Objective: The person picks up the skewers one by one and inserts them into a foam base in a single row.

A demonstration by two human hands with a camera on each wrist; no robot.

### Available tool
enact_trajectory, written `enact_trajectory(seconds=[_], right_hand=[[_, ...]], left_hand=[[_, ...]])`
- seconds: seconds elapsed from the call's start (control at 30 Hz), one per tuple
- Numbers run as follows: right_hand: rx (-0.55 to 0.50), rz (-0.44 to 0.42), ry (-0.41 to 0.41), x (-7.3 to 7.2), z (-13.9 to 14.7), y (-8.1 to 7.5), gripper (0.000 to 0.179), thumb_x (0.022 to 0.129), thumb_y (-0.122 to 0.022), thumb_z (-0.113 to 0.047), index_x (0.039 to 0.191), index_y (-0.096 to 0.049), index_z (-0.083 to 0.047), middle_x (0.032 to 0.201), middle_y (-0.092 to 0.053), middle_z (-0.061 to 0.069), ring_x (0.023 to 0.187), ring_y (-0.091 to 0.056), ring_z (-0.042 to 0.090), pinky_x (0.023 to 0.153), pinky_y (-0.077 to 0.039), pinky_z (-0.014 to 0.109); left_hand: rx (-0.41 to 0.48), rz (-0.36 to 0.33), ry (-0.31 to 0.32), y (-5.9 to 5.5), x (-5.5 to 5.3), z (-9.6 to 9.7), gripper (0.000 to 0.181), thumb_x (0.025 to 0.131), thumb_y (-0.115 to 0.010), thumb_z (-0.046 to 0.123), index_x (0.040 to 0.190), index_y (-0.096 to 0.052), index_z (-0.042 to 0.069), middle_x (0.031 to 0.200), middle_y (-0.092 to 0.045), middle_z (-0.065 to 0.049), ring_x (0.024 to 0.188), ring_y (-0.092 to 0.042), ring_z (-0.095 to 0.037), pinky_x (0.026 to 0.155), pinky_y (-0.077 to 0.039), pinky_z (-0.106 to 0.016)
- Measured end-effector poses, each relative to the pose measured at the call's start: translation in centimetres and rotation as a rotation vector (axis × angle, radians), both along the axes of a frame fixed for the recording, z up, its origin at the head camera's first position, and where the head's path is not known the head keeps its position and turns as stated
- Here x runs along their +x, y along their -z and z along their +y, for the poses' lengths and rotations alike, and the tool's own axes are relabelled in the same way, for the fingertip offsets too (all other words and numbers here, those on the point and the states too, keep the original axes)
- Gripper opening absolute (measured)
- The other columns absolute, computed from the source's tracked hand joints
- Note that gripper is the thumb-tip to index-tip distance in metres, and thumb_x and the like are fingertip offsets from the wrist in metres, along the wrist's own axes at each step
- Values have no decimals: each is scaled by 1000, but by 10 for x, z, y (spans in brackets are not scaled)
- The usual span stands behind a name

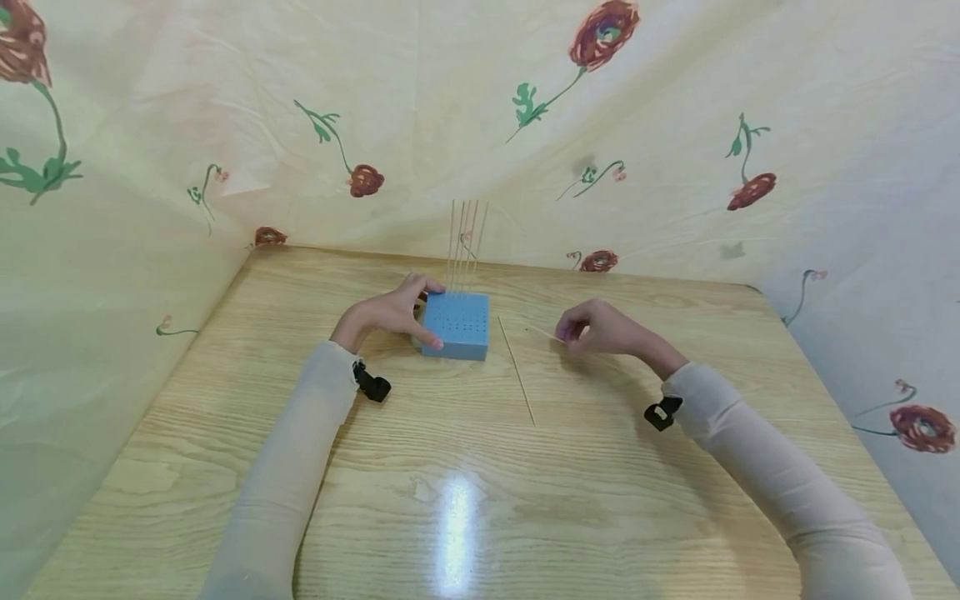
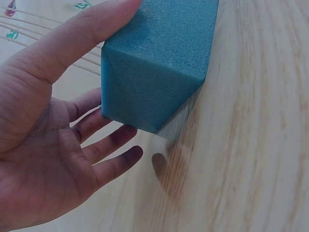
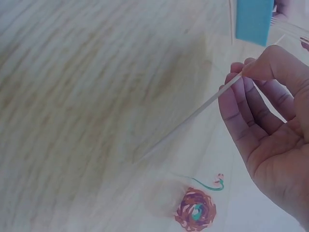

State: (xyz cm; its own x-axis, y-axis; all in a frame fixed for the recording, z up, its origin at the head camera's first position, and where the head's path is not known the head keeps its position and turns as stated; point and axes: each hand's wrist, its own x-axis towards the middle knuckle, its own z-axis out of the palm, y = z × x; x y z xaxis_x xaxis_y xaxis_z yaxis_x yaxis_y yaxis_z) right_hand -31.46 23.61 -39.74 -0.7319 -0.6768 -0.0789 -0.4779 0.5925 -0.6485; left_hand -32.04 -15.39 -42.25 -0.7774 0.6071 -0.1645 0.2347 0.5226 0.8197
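Note:
A blue foam block [image 1: 461, 346] with rows of small holes in its top sits on the table. Several thin wooden skewers [image 1: 462, 250] stand upright along its far edge. My left hand [image 1: 393, 312] holds the block from its left side, thumb at the front corner and fingers round the back. In the left wrist view the thumb lies against the block's face, with fingertips at its other side. Right of the block, my right hand [image 1: 600, 327] pinches another skewer [image 3: 188, 118] between thumb and fingertips, tilted, one end pointing towards the block.
One loose skewer [image 1: 517, 372] lies on the wooden table [image 1: 360, 517] between the block and my right hand. A flowered sheet [image 1: 450, 108] hangs behind the table and at both sides. Each wrist carries a small black camera [image 1: 372, 385].

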Motion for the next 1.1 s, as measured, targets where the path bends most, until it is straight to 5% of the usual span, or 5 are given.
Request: enact_trajectory(seconds=[0.63,0.93,1.1], right_hand=[[-90,-184,39,-9,1,-16,17,89,-64,9,105,-69,12,97,-73,22,84,-67,15,72,-56,25],[-126,-218,90,-14,1,-21,17,93,-71,-2,107,-69,8,99,-73,20,85,-68,12,78,-59,35],[-147,-208,85,-16,-4,-24,20,94,-72,-6,108,-69,7,98,-74,16,84,-69,11,78,-58,29]], left_hand=[[5,3,3,2,-1,-1,92,81,-88,23,151,-31,8,158,-20,-15,148,-20,-33,122,-22,-57],[1,15,6,1,-1,1,94,80,-89,23,151,-30,6,157,-21,-16,146,-22,-34,122,-22,-56],[5,15,1,2,0,1,94,80,-89,24,151,-30,6,157,-22,-16,147,-22,-34,122,-22,-57]])
